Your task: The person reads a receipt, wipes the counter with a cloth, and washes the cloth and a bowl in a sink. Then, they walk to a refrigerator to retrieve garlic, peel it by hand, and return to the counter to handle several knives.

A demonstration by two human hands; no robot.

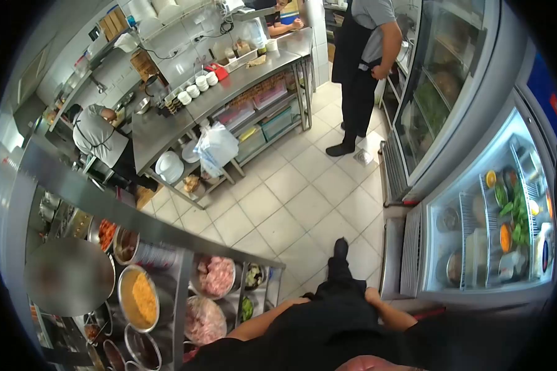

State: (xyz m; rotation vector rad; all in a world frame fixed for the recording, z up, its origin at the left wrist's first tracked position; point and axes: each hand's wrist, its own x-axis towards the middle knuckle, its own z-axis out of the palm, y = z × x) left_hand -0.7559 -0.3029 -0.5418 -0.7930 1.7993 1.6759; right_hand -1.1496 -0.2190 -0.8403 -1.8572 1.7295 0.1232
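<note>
My left hand (300, 301) hangs low beside my dark apron and trousers (331, 315), near the metal shelf rack on that side. Its fingers are mostly hidden by the clothing and the angle. My right hand (372, 297) is down against my other thigh, on the fridge side; the fingers are too small and turned away to make out. Closest to the left arm are a bowl of raw pale pink meat pieces (205, 319) and a second meat bowl (216, 276). A small bowl with green pieces (247, 308) sits beside them.
A steel rack (167, 232) holds several bowls, one with orange-yellow shreds (143, 300). At right stands a lit fridge (442, 247) with food inside. A co-worker in black (356, 62) stands ahead on the tiled floor (284, 188). A steel counter (167, 127) bears white cups (202, 82).
</note>
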